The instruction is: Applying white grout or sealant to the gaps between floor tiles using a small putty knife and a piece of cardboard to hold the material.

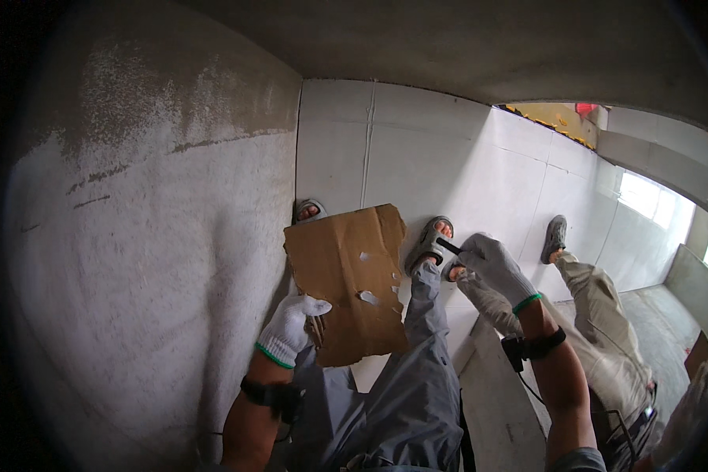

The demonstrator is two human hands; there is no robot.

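Observation:
My left hand (293,324), in a white knit glove with a green cuff, grips the lower left edge of a torn piece of brown cardboard (337,275). A few pale grey smears sit on the cardboard, and it hides part of my legs and one foot. To its right, my right hand (492,263), gloved alike, is closed around a slim dark tool (448,246). The tool's short black end sticks out toward the cardboard without touching it. My fingers cover the rest, so its kind cannot be made out.
A pale wall (134,236) with a rough grey upper band stands close on my left. White panels (425,149) with seams lie ahead, under a dark grey surface (480,47). Close on my right is another person in beige trousers (606,315), whose gloved hand (688,413) shows at the lower right.

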